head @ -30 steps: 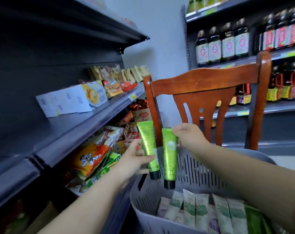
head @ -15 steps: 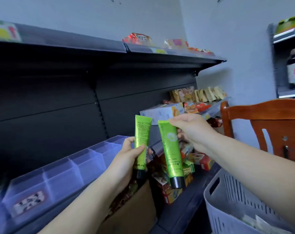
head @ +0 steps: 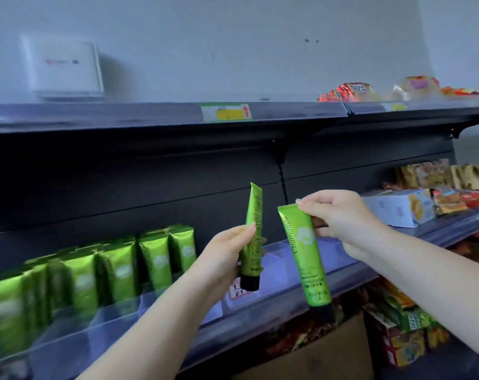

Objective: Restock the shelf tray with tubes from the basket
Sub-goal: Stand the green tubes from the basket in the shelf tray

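My left hand (head: 224,256) grips a green tube with a black cap (head: 253,234) around its lower half, cap down. My right hand (head: 339,218) pinches the crimped top of a second green tube (head: 304,256), which hangs cap down and slightly tilted. Both tubes hang in front of the clear divided shelf tray (head: 282,259). Several green tubes (head: 117,270) stand in rows in the tray's left compartments. The compartments behind my hands look bare. The basket is out of view.
A dark shelf (head: 150,116) with a yellow price label (head: 227,112) runs overhead, carrying snack packs (head: 353,90) and a white box (head: 65,67). Boxes and snack bags (head: 413,207) fill the shelf to the right. A cardboard box (head: 315,352) and packets sit below.
The view swung left from the basket and chair to the shelf. Both hands carried their tubes up and over to the tray, and the stocked rows came into view.
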Demonstrator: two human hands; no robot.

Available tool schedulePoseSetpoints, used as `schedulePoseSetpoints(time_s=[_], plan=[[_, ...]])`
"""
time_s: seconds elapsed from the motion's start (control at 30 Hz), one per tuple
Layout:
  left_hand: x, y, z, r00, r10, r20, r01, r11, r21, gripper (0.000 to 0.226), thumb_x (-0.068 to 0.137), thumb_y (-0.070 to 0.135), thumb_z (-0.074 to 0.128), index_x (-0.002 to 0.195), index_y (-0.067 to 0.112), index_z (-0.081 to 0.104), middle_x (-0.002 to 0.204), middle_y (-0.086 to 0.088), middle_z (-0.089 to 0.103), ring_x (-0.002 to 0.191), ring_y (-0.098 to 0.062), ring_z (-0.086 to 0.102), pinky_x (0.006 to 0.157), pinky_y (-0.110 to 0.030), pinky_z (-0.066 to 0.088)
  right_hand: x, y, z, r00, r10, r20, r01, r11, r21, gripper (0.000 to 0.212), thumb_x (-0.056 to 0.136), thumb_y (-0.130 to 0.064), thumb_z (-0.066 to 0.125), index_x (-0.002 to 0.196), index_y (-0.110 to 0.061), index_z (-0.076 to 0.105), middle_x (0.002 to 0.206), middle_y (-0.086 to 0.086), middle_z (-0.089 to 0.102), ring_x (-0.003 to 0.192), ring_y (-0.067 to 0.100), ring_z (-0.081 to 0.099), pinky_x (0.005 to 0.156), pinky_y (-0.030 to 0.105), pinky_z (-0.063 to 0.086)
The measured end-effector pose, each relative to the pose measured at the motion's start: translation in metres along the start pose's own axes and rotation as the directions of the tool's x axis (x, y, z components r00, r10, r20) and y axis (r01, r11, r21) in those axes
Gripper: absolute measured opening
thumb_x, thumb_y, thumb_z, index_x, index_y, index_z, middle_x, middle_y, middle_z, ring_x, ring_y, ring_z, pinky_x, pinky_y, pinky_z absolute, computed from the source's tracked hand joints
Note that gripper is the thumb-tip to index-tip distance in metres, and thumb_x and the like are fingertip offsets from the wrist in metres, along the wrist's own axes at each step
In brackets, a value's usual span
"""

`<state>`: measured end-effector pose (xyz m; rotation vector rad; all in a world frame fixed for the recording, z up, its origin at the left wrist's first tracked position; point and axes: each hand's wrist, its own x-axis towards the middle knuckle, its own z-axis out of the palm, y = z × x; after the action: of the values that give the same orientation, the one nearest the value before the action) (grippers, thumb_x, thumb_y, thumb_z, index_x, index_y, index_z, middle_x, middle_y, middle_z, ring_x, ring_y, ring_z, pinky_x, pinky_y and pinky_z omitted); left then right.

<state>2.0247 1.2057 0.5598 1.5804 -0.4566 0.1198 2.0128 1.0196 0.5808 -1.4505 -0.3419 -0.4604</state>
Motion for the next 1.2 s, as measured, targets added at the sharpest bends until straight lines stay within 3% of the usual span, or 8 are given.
schedulePoseSetpoints(time_s=[0.13, 0.2, 0.33, 0.47, 0.67, 0.8, 1.03, 1.2], plan=[[-0.014, 0.016, -0.035, 0.998, 0.034, -0.052, -0.034, 0.999, 0.013, 0.005, 0.088, 0.016, 0.060, 0.091, 0.012, 0.058, 0.080, -0.003, 0.059, 0.073, -0.019, 0.060, 0.067, -0.033, 0.049, 0.000, -0.011, 0.043, 0.996, -0.013, 0.086, 0.011, 1.000, 0.022, 0.009, 0.085, -0.011, 0.065, 0.077, -0.008, 0.066, 0.055, -0.004, 0.067, 0.047, 0.006, 0.062, 0.045, 0.020, 0.051], [-0.021, 0.023, -0.054, 0.989, 0.073, -0.125, -0.065, 0.996, 0.067, 0.014, 0.083, 0.011, 0.067, 0.092, 0.011, 0.057, 0.079, -0.003, 0.060, 0.074, -0.020, 0.060, 0.071, -0.036, 0.045, 0.002, -0.016, 0.067, 0.992, -0.023, 0.123, 0.019, 0.999, 0.030, 0.008, 0.085, -0.012, 0.065, 0.078, -0.008, 0.067, 0.057, -0.004, 0.068, 0.049, 0.006, 0.063, 0.046, 0.020, 0.052], [-0.035, 0.036, -0.096, 0.938, 0.216, -0.273, -0.100, 0.919, 0.382, 0.032, 0.072, 0.020, 0.079, 0.094, 0.012, 0.058, 0.094, -0.005, 0.069, 0.079, -0.019, 0.065, 0.065, -0.032, 0.052, 0.005, -0.021, 0.110, 0.983, -0.033, 0.181, 0.021, 0.997, 0.068, 0.007, 0.085, -0.011, 0.066, 0.082, -0.005, 0.066, 0.066, 0.002, 0.067, 0.048, 0.005, 0.063, 0.046, 0.021, 0.053], [-0.044, 0.046, -0.136, 0.891, 0.345, -0.294, -0.105, 0.787, 0.608, 0.030, 0.077, 0.031, 0.074, 0.094, 0.015, 0.056, 0.094, -0.001, 0.069, 0.088, -0.019, 0.066, 0.081, -0.036, 0.054, 0.006, -0.019, 0.147, 0.973, -0.035, 0.229, 0.014, 0.996, 0.093, 0.006, 0.085, -0.011, 0.065, 0.081, -0.006, 0.066, 0.069, 0.004, 0.066, 0.047, 0.004, 0.062, 0.046, 0.020, 0.053], [-0.053, 0.045, -0.176, 0.853, 0.394, -0.341, -0.107, 0.772, 0.626, 0.018, 0.088, 0.030, 0.062, 0.081, 0.020, 0.049, 0.070, 0.008, 0.055, 0.053, 0.004, 0.047, 0.050, -0.008, 0.036, 0.013, -0.010, 0.191, 0.959, -0.023, 0.284, -0.003, 0.996, 0.090, 0.007, 0.085, -0.011, 0.066, 0.083, -0.005, 0.067, 0.073, 0.005, 0.068, 0.055, 0.009, 0.063, 0.056, 0.025, 0.058], [-0.059, 0.043, -0.193, 0.873, 0.338, -0.353, -0.132, 0.858, 0.496, 0.016, 0.087, 0.023, 0.064, 0.101, 0.022, 0.057, 0.090, 0.003, 0.067, 0.076, -0.007, 0.062, 0.068, -0.021, 0.050, 0.020, -0.009, 0.216, 0.958, -0.035, 0.285, 0.002, 0.993, 0.114, 0.007, 0.084, -0.012, 0.067, 0.084, -0.005, 0.067, 0.073, 0.005, 0.068, 0.051, 0.007, 0.063, 0.054, 0.024, 0.058], [-0.066, 0.053, -0.228, 0.841, 0.344, -0.418, -0.085, 0.847, 0.525, 0.029, 0.078, 0.009, 0.073, 0.100, 0.020, 0.057, 0.097, 0.002, 0.070, 0.091, -0.017, 0.068, 0.084, -0.035, 0.056, 0.028, -0.005, 0.253, 0.962, -0.087, 0.261, 0.049, 0.988, 0.149, 0.007, 0.085, -0.012, 0.066, 0.080, -0.008, 0.066, 0.072, 0.003, 0.067, 0.052, 0.006, 0.064, 0.047, 0.020, 0.053], [-0.071, 0.053, -0.242, 0.835, 0.381, -0.398, -0.017, 0.740, 0.673, 0.028, 0.072, 0.020, 0.080, 0.093, 0.024, 0.062, 0.086, 0.007, 0.071, 0.082, -0.010, 0.069, 0.072, -0.021, 0.055, 0.031, 0.004, 0.269, 0.967, -0.117, 0.227, 0.086, 0.986, 0.144, 0.008, 0.085, -0.012, 0.067, 0.076, -0.010, 0.066, 0.076, 0.004, 0.067, 0.066, 0.014, 0.065, 0.051, 0.022, 0.055]])
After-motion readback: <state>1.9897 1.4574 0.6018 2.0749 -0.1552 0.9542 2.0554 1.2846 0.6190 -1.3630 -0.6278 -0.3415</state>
